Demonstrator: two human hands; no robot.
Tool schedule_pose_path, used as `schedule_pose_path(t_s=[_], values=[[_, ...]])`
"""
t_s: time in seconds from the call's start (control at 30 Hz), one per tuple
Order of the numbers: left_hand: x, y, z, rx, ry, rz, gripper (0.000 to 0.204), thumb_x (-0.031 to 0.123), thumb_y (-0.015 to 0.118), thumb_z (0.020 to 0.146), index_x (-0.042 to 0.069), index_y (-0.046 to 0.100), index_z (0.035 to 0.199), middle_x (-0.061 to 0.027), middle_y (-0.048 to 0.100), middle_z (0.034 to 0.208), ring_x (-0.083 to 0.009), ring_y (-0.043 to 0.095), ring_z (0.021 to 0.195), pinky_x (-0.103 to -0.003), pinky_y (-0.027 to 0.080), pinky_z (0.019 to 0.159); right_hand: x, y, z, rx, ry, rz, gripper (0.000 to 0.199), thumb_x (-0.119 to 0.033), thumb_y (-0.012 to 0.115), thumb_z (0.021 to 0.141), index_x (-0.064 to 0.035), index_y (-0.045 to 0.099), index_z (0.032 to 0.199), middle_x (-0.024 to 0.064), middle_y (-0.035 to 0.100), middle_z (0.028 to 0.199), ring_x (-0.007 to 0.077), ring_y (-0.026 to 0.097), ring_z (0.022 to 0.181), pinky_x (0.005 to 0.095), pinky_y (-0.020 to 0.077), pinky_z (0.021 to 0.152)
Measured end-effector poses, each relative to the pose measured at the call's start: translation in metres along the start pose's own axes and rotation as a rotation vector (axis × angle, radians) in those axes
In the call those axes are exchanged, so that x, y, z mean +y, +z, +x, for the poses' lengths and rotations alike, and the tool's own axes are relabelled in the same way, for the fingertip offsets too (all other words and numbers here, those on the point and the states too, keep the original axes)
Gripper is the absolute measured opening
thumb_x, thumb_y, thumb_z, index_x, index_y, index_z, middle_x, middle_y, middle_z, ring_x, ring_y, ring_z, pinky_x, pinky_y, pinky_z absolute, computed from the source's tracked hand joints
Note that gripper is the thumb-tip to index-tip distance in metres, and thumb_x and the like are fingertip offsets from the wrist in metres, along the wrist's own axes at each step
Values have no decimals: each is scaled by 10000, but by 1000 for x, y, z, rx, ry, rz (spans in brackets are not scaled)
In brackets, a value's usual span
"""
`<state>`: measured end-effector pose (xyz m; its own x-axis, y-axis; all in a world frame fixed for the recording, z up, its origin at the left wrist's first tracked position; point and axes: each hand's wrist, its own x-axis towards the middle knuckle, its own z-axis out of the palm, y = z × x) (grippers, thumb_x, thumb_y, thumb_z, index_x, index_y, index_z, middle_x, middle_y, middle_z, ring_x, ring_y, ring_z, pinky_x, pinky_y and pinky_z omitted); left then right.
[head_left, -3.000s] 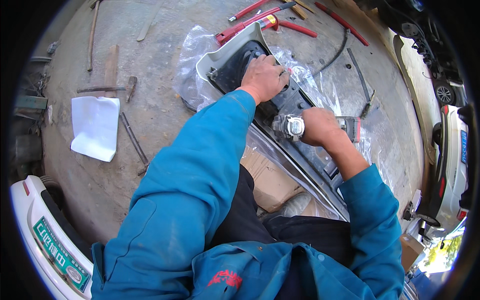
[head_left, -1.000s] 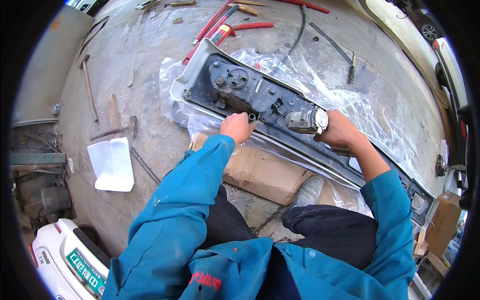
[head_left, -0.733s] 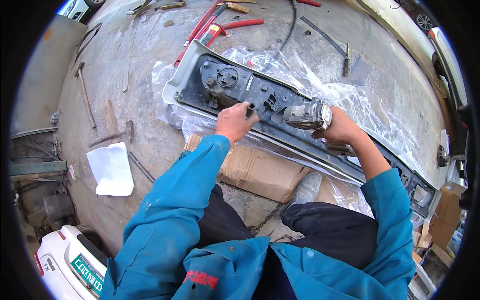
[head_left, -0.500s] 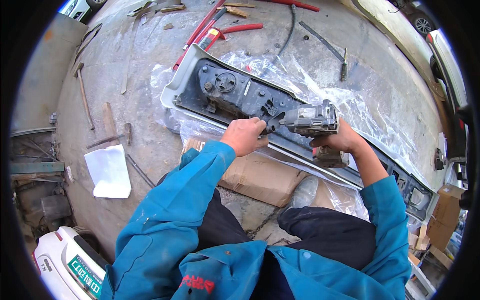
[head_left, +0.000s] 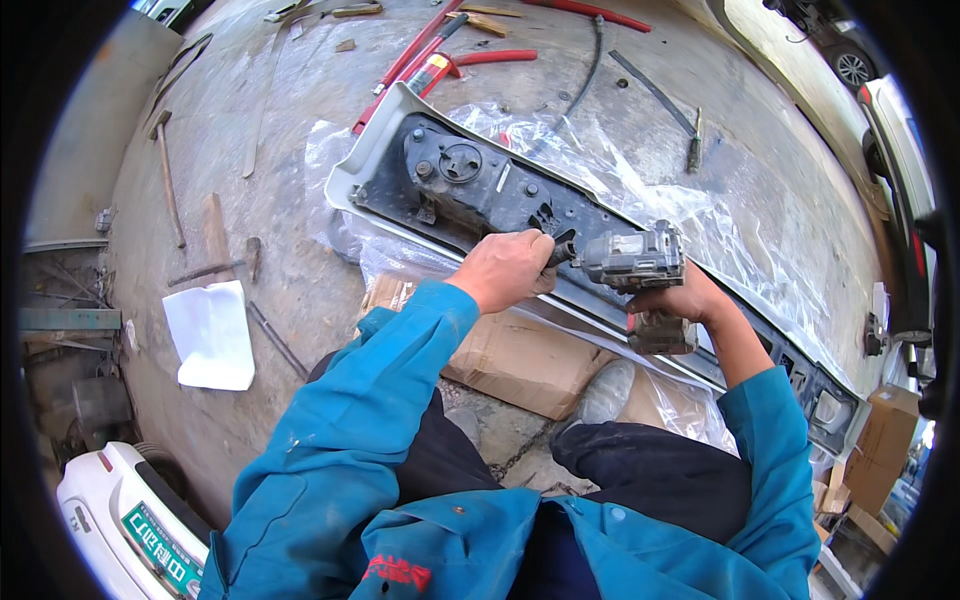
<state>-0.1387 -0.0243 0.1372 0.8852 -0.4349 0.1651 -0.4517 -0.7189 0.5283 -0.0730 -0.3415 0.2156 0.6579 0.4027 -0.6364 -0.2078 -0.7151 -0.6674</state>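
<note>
Gripping drill (head_left: 632,262), both hands (head_left: 590,285) crowd panel (head_left: 470,190) amid plastic sheet (head_left: 720,230), cardboard (head_left: 520,360).

Matt black plastic panel (head_left: 480,190), crinkled glossy film (head_left: 700,215), seemingly rough concrete (head_left: 300,120).

Sunlit concrete floor (head_left: 300,270), scattered red bars (head_left: 420,50), white paper (head_left: 210,335), parked cars (head_left: 900,150)
</note>
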Motion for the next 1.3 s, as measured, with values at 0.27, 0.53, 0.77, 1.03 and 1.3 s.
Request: schedule_pose_path(t_s=[0.27,0.53,0.77,1.03,1.3], values=[[-10,11,-3,17,83,52,277,231,774,925,54,568,982,-157,661,961,-381,721,907,-493,603,776,17,-3,1,2,-1,-5,515,-122,988,707,-60,811,1187,59,825,1091,185,719,970,379,577,929],[-8,6,-4,-29,93,73,294,250,775,936,50,574,1011,-152,671,982,-372,737,932,-487,607,779,34,-1,3,-56,14,160,480,-49,934,713,-52,821,1180,46,815,1096,178,725,963,377,598,908],[1,-2,3,-107,76,-3,348,318,790,934,39,605,1029,-167,695,1026,-406,734,982,-518,596,847,34,-4,-2,-10,-20,55,486,-72,953,729,-50,817,1194,58,819,1104,191,725,1009,391,579,966],[5,-13,10,-287,47,-77,342,337,749,987,28,614,1044,-202,723,1035,-450,719,989,-559,569,851,23,-14,-2,-12,-45,-105,536,-109,991,693,-69,799,1192,75,822,1102,201,723,994,389,574,958],[17,-16,19,-306,91,-88,360,332,780,949,36,578,971,-193,711,992,-458,714,960,-551,564,809,39,-10,-15,-92,-54,-88,610,-99,992,650,-59,788,1223,73,816,1152,211,726,1055,391,576,1001]])
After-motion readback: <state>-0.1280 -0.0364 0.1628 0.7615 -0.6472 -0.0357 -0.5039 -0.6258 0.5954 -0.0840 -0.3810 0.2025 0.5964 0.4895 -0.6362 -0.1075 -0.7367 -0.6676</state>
